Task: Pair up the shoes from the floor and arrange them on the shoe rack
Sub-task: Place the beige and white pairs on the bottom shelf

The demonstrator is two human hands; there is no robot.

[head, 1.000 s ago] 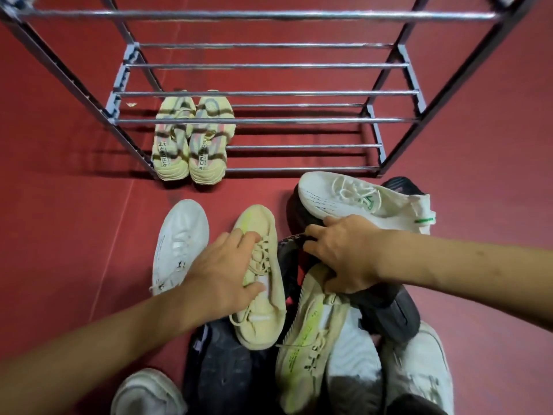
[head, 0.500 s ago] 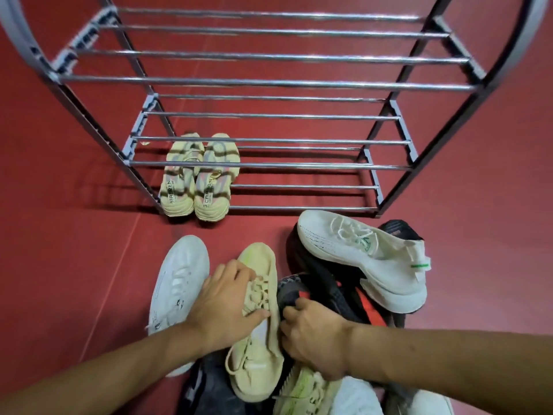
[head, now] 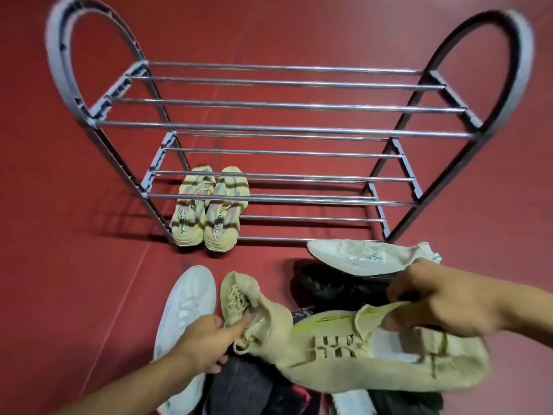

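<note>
My left hand [head: 206,339] grips a pale yellow knit sneaker [head: 239,301] by its laces and collar, toe pointing away from me. My right hand [head: 443,301] holds its mate, a second pale yellow sneaker [head: 389,351], by the collar, lifted sideways above the pile. The metal shoe rack [head: 281,127] stands ahead on the red floor. A striped yellow pair [head: 209,211] sits at the left end of the bottom shelf.
On the floor lie a white foam shoe [head: 185,319] left of my left hand, a cream sneaker with green marks [head: 365,256] atop a black shoe [head: 329,286], and more dark and white shoes in the pile near me [head: 257,390].
My right hand has pulled the second yellow sneaker out of the pile and raised it. My left hand shifted its hold to the first sneaker's collar. The view tilted up, showing the rack's top.
</note>
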